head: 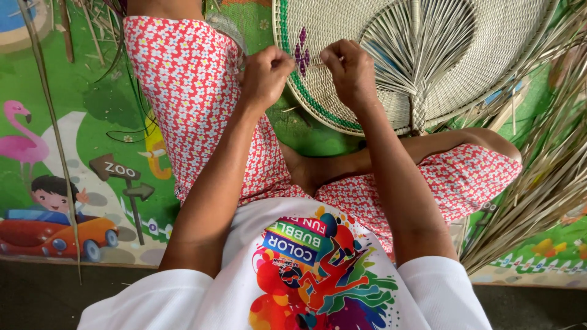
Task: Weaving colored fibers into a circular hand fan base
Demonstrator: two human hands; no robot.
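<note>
On the play mat (92, 110), my left hand (266, 73) and right hand (350, 70) pinch purple strips (301, 54) tight, steadying the woven fan (489, 55).

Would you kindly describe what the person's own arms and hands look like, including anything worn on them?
Both arms are bare from the upper arm down, covered only by the short white sleeves of a T-shirt. The left hand and right hand are bare too: no gloves, rings, bracelets or watch can be seen on the sides that show.
</note>
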